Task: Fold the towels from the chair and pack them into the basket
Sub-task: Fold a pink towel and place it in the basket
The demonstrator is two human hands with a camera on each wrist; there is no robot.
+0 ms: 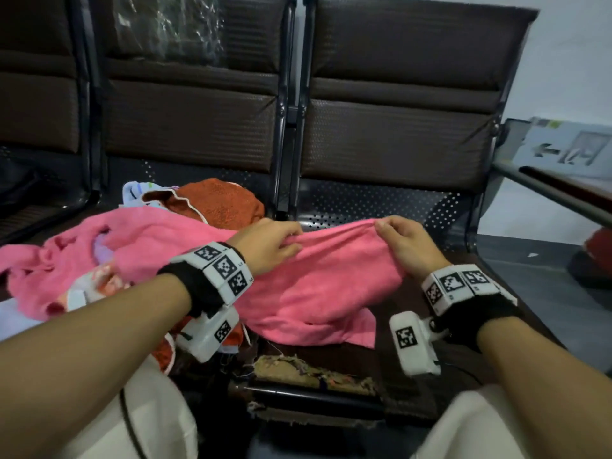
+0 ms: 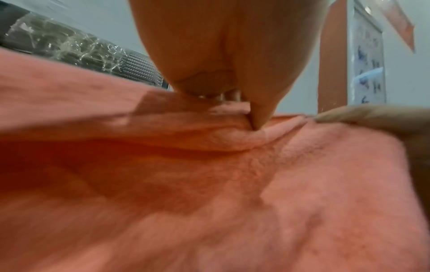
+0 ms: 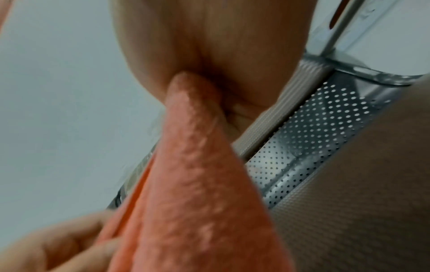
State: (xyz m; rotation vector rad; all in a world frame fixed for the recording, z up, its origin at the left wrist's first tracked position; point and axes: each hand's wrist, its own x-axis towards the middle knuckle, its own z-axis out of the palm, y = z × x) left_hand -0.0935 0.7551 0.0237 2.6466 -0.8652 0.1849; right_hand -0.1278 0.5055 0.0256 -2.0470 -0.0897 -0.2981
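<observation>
A pink towel (image 1: 314,286) stretches across the dark bench seat, its top edge lifted between my two hands. My left hand (image 1: 291,238) pinches that edge near the middle, and the left wrist view shows the fingers bunching the pink towel (image 2: 232,184). My right hand (image 1: 381,226) pinches the same edge a short way to the right; in the right wrist view a fold of the pink towel (image 3: 197,165) runs up into the grip. Behind lies an orange-brown towel (image 1: 222,200) in a heap with other cloths. No basket is in view.
Brown padded seat backs (image 1: 397,137) rise behind the perforated metal bench (image 1: 381,200). A frayed woven mat (image 1: 311,372) lies at the seat's front edge between my knees. A metal armrest (image 1: 546,190) crosses at the right. Floral and white cloths (image 1: 96,286) lie left.
</observation>
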